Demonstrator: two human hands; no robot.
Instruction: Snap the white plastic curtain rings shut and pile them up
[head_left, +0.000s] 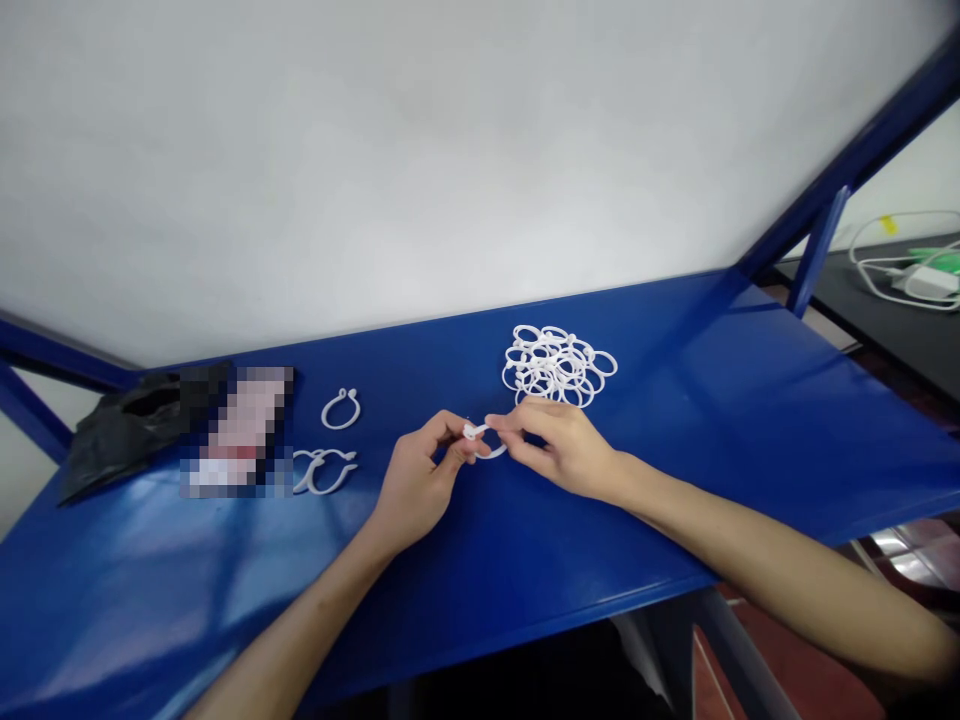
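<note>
Over the middle of the blue shelf, my left hand pinches one side of a white plastic curtain ring between thumb and fingers. My right hand grips the same ring from the other side. Fingertips hide part of the ring. Just behind my right hand lies a pile of similar white rings, several of them overlapping. To the left of my left hand, a single ring rests flat with a small eyelet at its top. Nearer to me, a few more rings overlap, with gaps in their loops.
A black plastic bag lies at the left end of the blue shelf, beside a blurred-out flat item. Behind stands a white wall. Blue frame posts rise at both ends. White cables with an adapter lie on a dark surface at right.
</note>
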